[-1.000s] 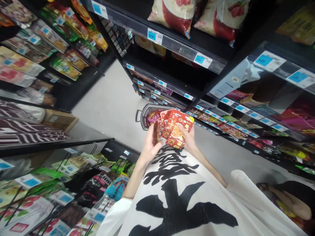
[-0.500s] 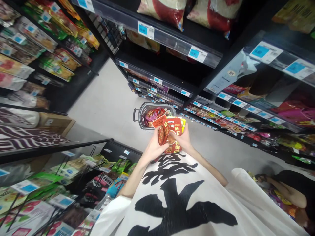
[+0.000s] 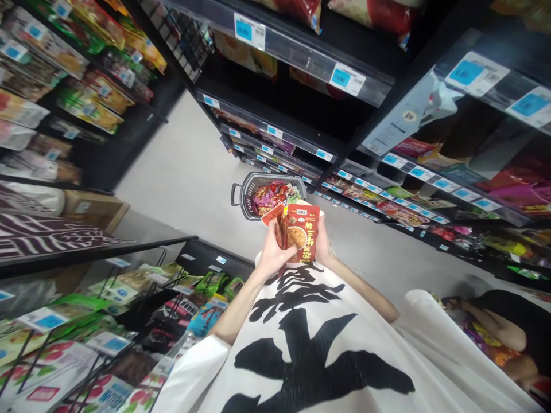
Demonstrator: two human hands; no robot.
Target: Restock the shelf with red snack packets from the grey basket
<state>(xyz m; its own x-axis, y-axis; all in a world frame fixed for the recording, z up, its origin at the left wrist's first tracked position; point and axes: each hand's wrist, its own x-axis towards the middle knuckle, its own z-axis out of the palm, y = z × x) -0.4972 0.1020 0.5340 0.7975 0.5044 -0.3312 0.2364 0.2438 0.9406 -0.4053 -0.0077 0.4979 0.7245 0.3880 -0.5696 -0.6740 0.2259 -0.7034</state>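
Both my hands hold a bunch of red food packets (image 3: 309, 232) in front of my chest. My left hand (image 3: 273, 252) grips them from the left, its thumb lying across the lower front. The right edge is in my right hand (image 3: 322, 244), whose fingers are mostly hidden behind the packets. The front packet shows a bowl of food and yellow lettering. An orange-red packet (image 3: 271, 215) sticks out at the upper left of the bunch. Just beyond, a grey shopping basket (image 3: 246, 192) stands on the floor with several colourful packets (image 3: 271, 195) inside.
Dark shelves (image 3: 275, 103) with price tags rise ahead and to the right. Hanging packets (image 3: 94, 109) fill a rack at the left, and another rack of bagged food (image 3: 210, 284) stands close at the lower left. A person (image 3: 499, 332) is at the lower right.
My right thumb has moved off the packet's front to its right edge, so the bowl picture now shows. The yellow packet behind has gone from sight. The view has shifted slightly.
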